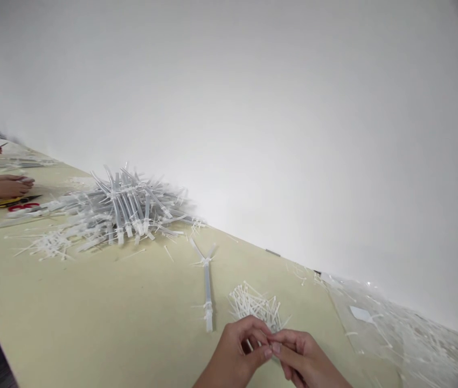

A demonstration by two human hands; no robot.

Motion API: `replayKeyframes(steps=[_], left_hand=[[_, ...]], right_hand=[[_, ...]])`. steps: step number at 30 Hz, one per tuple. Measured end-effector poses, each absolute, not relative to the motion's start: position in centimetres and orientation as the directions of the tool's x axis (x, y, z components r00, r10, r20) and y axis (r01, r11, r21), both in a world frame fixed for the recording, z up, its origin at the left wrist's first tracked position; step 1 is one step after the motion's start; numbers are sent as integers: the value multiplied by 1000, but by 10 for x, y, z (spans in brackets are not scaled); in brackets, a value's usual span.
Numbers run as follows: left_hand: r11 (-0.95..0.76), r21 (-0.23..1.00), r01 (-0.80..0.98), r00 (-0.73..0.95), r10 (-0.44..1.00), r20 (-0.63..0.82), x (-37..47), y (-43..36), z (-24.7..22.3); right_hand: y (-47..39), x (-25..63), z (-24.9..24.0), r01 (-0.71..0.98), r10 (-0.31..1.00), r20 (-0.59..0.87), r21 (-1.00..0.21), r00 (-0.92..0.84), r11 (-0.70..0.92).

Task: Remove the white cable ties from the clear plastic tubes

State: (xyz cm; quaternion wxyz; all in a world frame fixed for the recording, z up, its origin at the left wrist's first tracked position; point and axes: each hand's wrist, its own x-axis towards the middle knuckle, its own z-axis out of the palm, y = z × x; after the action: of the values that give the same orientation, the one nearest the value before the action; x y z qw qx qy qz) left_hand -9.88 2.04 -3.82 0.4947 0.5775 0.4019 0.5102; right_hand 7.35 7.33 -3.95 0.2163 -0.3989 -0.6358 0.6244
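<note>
- Red-handled scissors lie at the far left, just beside a co-worker's hands.
- Right of these, a large heap of translucent grey-white plastic tube assemblies sits against the white wall.
- Next, one Y-shaped translucent plastic tube lies alone on the pale yellow tabletop, left of and a little beyond the left hand, the nearer one. Its long axis runs near to far, forked end far.
- Left fingers curl, thumb and fingertips pinched against the right hand's; what they grip is too small to tell.
- A loose pile of thin white plastic cable ties lies just beyond the fingertips, partly hidden; whether they touch is unclear.
- Mirroring the left, the right hand bends inward, fingertips pinching at the same spot.
- Farthest right is a clear plastic bag.
</note>
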Motion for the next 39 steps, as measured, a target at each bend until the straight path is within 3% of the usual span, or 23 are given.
replayKeyframes(steps=[19,29,39], left_hand=[[-212,977,-1,86,974,211,-103,23,-43],[-163,977,-139,107,978,178,-103,27,-46],[-163,974,-154,157,970,187,-103,28,-48]], right_hand=[[70,65,-35,198,731,-303,-953,-611,-228],[72,68,-42,103,743,-322,-940,-586,-326],[72,68,-42,93,742,-347,-928,-573,-362]])
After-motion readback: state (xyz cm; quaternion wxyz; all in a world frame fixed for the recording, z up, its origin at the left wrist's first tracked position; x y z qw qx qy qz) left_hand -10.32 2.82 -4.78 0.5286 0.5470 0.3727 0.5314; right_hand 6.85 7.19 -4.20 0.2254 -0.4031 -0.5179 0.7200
